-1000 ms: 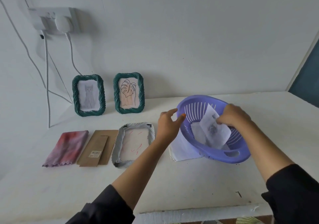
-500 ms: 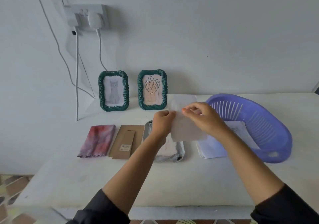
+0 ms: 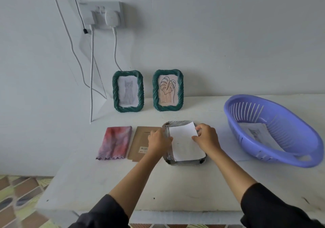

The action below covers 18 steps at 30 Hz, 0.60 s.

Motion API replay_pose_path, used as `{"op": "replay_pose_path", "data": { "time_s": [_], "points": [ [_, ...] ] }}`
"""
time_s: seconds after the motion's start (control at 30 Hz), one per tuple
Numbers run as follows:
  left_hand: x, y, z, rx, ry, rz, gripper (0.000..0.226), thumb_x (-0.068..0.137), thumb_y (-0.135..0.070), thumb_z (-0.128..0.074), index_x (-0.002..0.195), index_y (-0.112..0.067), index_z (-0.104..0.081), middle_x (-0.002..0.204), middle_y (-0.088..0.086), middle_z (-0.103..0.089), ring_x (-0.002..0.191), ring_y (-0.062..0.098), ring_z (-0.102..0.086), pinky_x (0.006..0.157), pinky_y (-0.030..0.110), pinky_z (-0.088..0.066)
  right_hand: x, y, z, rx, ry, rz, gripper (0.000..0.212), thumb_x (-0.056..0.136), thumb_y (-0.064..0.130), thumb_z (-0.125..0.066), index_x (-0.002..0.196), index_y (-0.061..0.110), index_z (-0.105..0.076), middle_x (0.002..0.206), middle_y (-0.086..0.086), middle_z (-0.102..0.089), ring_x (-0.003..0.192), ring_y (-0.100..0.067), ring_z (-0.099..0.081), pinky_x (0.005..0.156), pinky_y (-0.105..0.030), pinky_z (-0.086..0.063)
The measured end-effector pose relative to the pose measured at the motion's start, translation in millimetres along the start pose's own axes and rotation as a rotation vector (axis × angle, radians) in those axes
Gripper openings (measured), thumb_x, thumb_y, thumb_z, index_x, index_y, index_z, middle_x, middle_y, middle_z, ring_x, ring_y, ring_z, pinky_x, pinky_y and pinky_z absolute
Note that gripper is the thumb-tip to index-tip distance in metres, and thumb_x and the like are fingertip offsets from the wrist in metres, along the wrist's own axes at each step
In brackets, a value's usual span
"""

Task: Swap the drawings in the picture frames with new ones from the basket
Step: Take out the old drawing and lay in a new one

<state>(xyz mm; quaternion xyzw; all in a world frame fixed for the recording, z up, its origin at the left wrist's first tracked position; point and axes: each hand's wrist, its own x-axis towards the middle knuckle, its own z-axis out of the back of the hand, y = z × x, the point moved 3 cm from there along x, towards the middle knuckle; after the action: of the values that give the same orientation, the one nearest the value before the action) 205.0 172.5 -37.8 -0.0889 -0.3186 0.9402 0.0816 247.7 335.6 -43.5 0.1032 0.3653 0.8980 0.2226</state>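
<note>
A silver picture frame (image 3: 186,162) lies face down at the middle of the white table. A white sheet of paper (image 3: 185,143), blank side up, rests on its open back. My left hand (image 3: 159,142) pinches the sheet's left edge and my right hand (image 3: 205,138) holds its right edge. The brown backing board (image 3: 139,140) lies just left of the frame, partly under my left hand. The purple basket (image 3: 299,159) stands at the right with more drawings (image 3: 258,133) inside. Two green frames stand against the wall, one with a cat drawing (image 3: 127,91), one with a leaf drawing (image 3: 168,90).
A pink and purple cloth (image 3: 116,142) lies left of the backing board. A wall socket (image 3: 103,14) with plugs and hanging cables (image 3: 91,80) is above the table's left end. The table's left edge drops to a tiled floor (image 3: 19,192).
My right hand lifted a sheet out of the basket; both hands carried it left and lowered it onto the back of the lying frame. The view has shifted right and down.
</note>
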Motion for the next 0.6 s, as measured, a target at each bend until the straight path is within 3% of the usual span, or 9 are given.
{"op": "replay_pose_path", "data": {
  "time_s": [0.13,0.27,0.6],
  "points": [
    [1.6,3.3,-6.4,0.009,0.09,-0.005,0.05,0.089,-0.032,-0.058,0.134,-0.013,-0.046,0.133,0.016,-0.048,0.129,0.03,-0.037,0.106,0.038,-0.032,-2.5,-7.5,4.5,-0.116,0.008,0.056,0.034,0.075,0.027,-0.071,0.107,0.016,-0.065,0.112,-0.006,-0.057,0.107,-0.025,-0.053,0.076,-0.027,-0.041],
    [4.8,7.3,-8.4,-0.007,0.091,0.017,0.049,0.085,-0.029,-0.063,0.132,-0.02,-0.05,0.134,0.016,-0.042,0.127,0.033,-0.039,0.109,0.039,-0.034,-1.4,-21.6,8.2,-0.112,0.128,0.08,0.036,0.073,0.036,-0.073,0.108,0.028,-0.068,0.125,-0.003,-0.049,0.12,-0.022,-0.043,0.094,-0.032,-0.038],
    [9.5,9.2,-8.1,-0.038,0.076,0.012,0.042,0.092,-0.022,-0.056,0.133,-0.017,-0.051,0.136,0.013,-0.039,0.124,0.03,-0.043,0.108,0.035,-0.032,2.2,-24.9,-0.1,-0.104,0.176,0.108,0.036,0.074,0.04,-0.072,0.109,0.033,-0.066,0.127,0.003,-0.05,0.118,-0.019,-0.047,0.096,-0.034,-0.033]
  ]
}}
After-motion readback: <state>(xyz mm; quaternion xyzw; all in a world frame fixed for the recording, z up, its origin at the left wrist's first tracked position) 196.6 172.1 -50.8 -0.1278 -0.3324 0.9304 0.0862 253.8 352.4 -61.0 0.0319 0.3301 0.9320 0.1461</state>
